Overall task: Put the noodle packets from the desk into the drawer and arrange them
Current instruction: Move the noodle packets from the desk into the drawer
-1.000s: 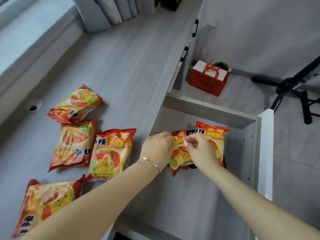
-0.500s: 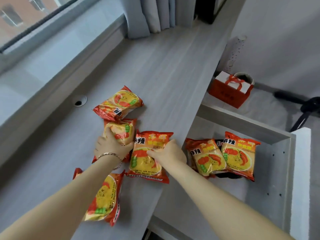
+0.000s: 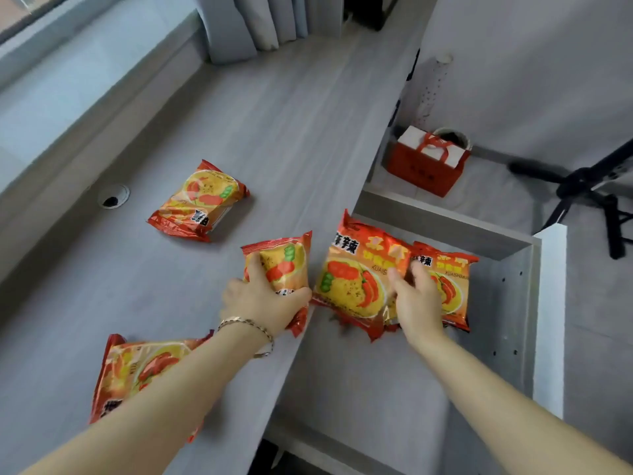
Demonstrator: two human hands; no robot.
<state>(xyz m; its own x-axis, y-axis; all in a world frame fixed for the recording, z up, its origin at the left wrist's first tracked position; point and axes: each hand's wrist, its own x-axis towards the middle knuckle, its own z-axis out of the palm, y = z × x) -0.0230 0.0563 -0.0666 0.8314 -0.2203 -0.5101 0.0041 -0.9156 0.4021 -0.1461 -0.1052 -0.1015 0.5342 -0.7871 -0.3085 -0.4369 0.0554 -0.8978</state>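
My left hand and right hand each clamp a glossy orange-red noodle packet printed with a yellow noodle bowl.

On the floor beyond the furniture stands a red gift bag with red handles, holding a white box. A black tripod stands at far right. Grey curtains hang at top. A round cable grommet is at left.

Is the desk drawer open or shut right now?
Open. The drawer is pulled out from under the desk, its inside showing, with a noodle packet lying in it.
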